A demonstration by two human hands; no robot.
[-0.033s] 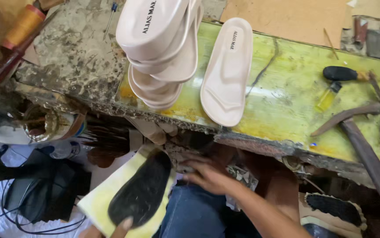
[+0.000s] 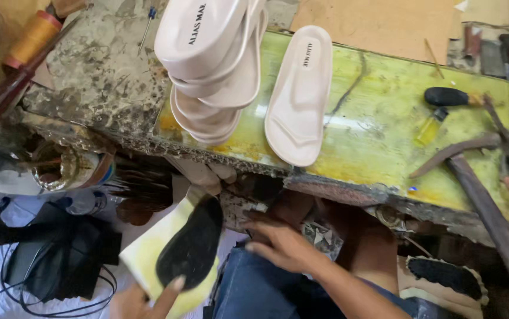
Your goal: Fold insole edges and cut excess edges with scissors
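Item: black sole [image 2: 190, 251] on yellow sheet [image 2: 142, 257], gripped by my left hand [image 2: 148, 298], long axis running up-right. My right hand [image 2: 284, 245], open and empty, lies just right of it.

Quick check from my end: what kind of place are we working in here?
Most likely a small shoemaking or sandal-repair workshop. A stack of pale sandal soles and a single sole lie on a glue-stained yellow workbench, and the left hand holds a black sole on a yellowish sheet.
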